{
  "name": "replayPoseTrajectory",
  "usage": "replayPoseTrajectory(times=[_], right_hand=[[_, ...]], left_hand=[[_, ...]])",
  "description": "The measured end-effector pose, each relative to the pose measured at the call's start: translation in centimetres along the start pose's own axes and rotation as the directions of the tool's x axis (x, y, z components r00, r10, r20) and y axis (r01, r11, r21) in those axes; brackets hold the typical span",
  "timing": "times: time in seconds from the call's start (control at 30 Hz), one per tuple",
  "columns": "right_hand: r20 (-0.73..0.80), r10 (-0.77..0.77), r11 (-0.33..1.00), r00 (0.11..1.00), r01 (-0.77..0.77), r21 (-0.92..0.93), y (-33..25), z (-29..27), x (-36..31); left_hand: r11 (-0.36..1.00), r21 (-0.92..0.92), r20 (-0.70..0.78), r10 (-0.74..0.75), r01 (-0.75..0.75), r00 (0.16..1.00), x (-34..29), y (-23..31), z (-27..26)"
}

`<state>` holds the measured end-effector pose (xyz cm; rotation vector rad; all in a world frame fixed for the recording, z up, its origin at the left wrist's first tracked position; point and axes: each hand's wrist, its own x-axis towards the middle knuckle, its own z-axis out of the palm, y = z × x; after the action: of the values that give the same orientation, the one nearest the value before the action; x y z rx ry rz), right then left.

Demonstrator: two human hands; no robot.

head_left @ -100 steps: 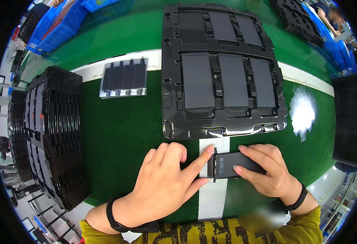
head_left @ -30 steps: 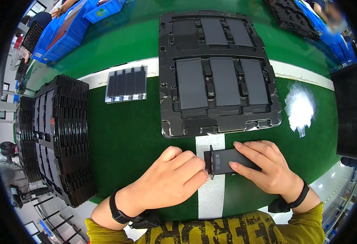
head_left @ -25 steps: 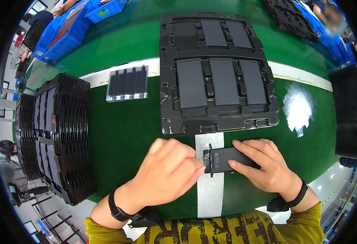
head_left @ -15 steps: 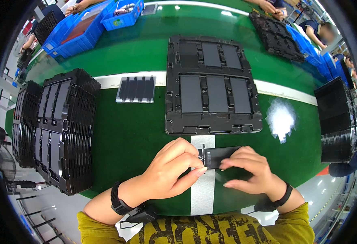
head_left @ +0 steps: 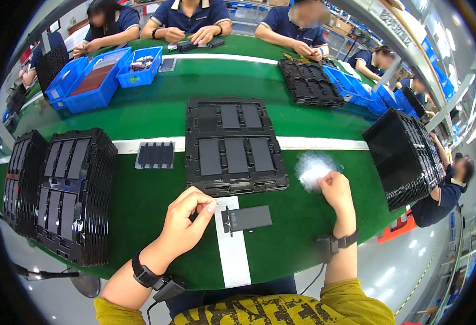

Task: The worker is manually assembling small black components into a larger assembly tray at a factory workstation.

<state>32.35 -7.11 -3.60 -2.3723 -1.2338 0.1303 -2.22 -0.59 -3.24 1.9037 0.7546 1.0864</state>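
Note:
A flat black battery pack point(head_left: 252, 218) lies on the table across the white strip, its connector end toward the left. Just left of it, my left hand point(head_left: 184, 223) is raised with thumb and fingertips pinched; whatever they may hold is too small to make out. My right hand point(head_left: 336, 192) is at the edge of a pile of clear film pieces point(head_left: 309, 168), its thumb and finger closed on film there. Beyond the battery pack sits a black plastic tray point(head_left: 237, 185) with flat dark packs in most of its pockets.
Stacked black trays stand at the left point(head_left: 75, 200) and right point(head_left: 398, 157). A sheet with dark strips point(head_left: 155, 155) lies left of the middle tray. Across the table are blue bins point(head_left: 94, 89), another black tray stack point(head_left: 311, 81) and several people in dark shirts at work.
My right hand has left the battery pack and moved right to the film pile. My left hand has come off the connector end, leaving the pack on the table. The view has tilted up.

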Motion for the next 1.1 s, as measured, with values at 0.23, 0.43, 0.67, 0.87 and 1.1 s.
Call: replayPoseTrajectory(times=[0.23, 0.43, 0.67, 0.87, 1.1], right_hand=[[-0.105, -0.438, 0.885, 0.893, 0.449, 0.125, -3.2, -0.6, -1.6], [0.253, -0.913, 0.400, 0.320, 0.824, 0.401, -8.8, 0.6, -4.8], [0.293, -0.930, 0.301, 0.220, 0.915, 0.269, -9.0, 1.2, -5.3], [0.396, -0.777, 0.284, 0.490, -0.288, 0.914, -8.5, 2.1, -6.2], [0.311, -0.866, -0.017, 0.391, -0.646, 0.763, -13.2, 3.1, -7.6]], left_hand=[[0.993, -0.071, -0.058, -0.093, 0.089, 0.994, 0.2, -0.4, -0.2], [0.980, -0.151, -0.083, -0.144, 0.130, 0.986, 0.3, -1.5, -0.3], [0.973, -0.169, -0.100, -0.179, 0.160, 0.979, 0.5, -1.7, -0.6], [0.952, -0.285, -0.098, -0.145, 0.112, 0.985, 0.5, -1.4, -0.6], [0.793, -0.606, -0.023, -0.092, 0.060, 0.995, 1.5, 4.4, 0.0]])
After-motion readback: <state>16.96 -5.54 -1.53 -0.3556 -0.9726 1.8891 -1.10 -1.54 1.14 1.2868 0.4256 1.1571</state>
